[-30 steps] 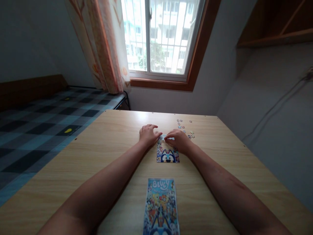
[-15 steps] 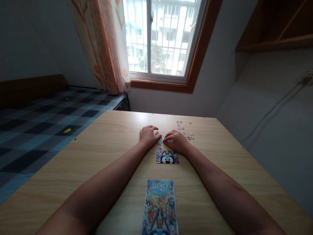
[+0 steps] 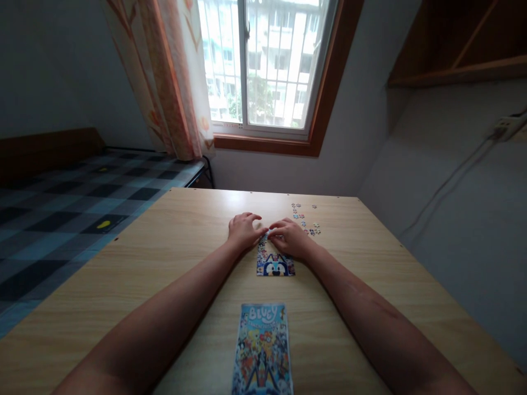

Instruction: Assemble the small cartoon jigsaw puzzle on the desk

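Observation:
A partly assembled jigsaw puzzle (image 3: pixel 275 267) lies flat on the table, with a blue cartoon dog's face along its near edge. My left hand (image 3: pixel 244 230) rests at its upper left, fingers curved and apart, the thumb reaching to the puzzle's far edge. Over the puzzle's upper right is my right hand (image 3: pixel 290 237), thumb and fingertips pinched together near the left thumb. Whatever is between those fingertips is too small and covered to make out. Several loose puzzle pieces (image 3: pixel 312 232) are scattered beyond and right of my right hand.
A printed Bluey picture sheet or box (image 3: pixel 262 351) lies nearest me on the wooden table (image 3: pixel 185 329). Left of the table is a bed with a checked cover (image 3: pixel 74 219). A window (image 3: pixel 272 66), curtain (image 3: pixel 173 82), wall shelf (image 3: pixel 457 71) and cable (image 3: pixel 453 178) surround it.
The whole view has shifted slightly, so things appear a little further left. My right fingertips have shifted slightly toward the puzzle's far edge, near the left thumb. My left hand keeps its pose.

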Tool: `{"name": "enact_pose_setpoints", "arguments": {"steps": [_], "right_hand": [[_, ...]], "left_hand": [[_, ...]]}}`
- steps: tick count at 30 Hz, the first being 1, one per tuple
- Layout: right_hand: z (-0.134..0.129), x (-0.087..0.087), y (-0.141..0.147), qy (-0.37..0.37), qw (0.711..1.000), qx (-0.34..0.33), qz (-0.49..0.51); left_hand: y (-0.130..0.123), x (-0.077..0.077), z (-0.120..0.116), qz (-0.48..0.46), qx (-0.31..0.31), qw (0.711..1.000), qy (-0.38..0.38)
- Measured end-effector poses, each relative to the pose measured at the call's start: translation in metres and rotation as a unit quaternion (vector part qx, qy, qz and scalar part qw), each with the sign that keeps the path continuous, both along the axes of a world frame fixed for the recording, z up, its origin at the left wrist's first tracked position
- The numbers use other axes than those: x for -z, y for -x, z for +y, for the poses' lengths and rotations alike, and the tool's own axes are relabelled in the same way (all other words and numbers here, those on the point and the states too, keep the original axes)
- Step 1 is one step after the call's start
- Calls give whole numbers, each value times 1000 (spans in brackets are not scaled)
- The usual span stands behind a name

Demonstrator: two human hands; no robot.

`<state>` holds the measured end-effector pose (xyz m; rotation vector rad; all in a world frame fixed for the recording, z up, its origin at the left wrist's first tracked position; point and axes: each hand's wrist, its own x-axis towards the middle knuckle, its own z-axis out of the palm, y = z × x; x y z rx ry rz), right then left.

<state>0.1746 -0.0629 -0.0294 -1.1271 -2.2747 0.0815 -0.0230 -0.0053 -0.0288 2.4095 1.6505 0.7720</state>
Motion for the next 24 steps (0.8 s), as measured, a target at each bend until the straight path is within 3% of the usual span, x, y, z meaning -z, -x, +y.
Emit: {"name": "enact_pose_setpoints", "arguments": {"steps": [7, 14, 19, 24], "right_hand": [[-1, -9, -12, -36, 997, 37, 48], [17, -26, -78, -105, 934, 288, 185], [23, -7, -91, -26, 920, 376, 111], [24, 11, -66, 46, 937, 345, -15]], "left_hand": [[6, -2, 7, 76, 46, 995, 47], [5, -2, 5, 73, 40, 995, 53], [5, -1, 7, 60, 44, 996, 50], [8, 1, 13, -63, 34, 997, 24]]}}
